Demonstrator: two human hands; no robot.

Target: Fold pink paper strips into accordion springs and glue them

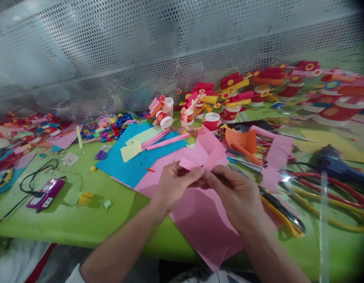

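Observation:
Both my hands meet over the middle of the green table, pinching one folded strip of pink paper (215, 157). My left hand (175, 184) grips its left end between thumb and fingers. On the other side, my right hand (235, 192) is closed on it, thumb tip near the left thumb. The strip bends upward above the fingers; the part behind the fingertips is hidden. Beneath the hands lie pink sheets (205, 220), partly over a blue sheet (111, 163). Thin pink strips (167, 142) and a pale yellow piece (131, 151) rest on the blue sheet.
A glue gun (344, 167) and scissors with yellow handles (283, 216) lie to the right, with red-handled scissors (332, 184) nearby. A purple device (46, 193) with a cable is at left. Decorated red paper cups (230, 114) line the back before a perforated metal panel (117, 59).

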